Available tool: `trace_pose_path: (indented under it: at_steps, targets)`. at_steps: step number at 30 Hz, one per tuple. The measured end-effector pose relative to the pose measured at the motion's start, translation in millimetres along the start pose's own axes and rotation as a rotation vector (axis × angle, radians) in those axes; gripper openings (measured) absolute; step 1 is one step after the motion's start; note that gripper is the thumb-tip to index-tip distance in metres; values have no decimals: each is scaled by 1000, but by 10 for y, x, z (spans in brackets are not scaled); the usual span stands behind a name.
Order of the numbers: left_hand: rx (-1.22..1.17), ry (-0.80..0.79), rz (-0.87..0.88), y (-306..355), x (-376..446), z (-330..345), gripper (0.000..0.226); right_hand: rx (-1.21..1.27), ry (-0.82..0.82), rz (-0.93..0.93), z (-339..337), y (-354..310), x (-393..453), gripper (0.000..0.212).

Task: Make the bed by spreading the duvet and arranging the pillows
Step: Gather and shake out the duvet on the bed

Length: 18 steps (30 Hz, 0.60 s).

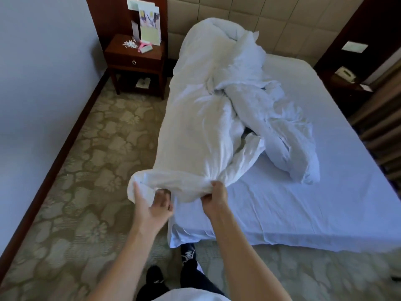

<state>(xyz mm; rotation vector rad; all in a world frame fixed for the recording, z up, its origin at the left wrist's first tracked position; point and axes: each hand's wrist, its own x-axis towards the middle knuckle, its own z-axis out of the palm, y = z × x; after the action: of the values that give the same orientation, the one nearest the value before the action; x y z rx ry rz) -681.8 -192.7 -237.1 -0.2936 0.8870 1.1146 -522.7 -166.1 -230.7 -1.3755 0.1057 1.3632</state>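
**Both hands on duvet end, foot corner of bed**

Right hand (213, 197) fisted on a bunched fold of the white duvet (201, 118). Left hand (155, 204) just beside it, fingers curled into the loose duvet end, thumb spread; firm grip or not, can't tell. Duvet runs away from the hands as a twisted roll up to the padded headboard (277, 25), second lump branching to the right of it. Bare sheet (303, 203) right of the right hand. Left of the left hand: patterned carpet (86, 170), then wall. Nightstand (135, 59) far ahead-left with cards on top. Dark shoes (187, 254) below the hands at the bed corner. Pillows not identifiable.
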Motion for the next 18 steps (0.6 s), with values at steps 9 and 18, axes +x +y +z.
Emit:
trace_pose_path:
  at_steps: [9,18]
  targets:
    - [323,156,-156,-640,231,826,23,-401,-96,-153,-245,-217,-162,21]
    - [151,183,192,-620,294,1246,25,-171,-292,168,-393,-971,858,38]
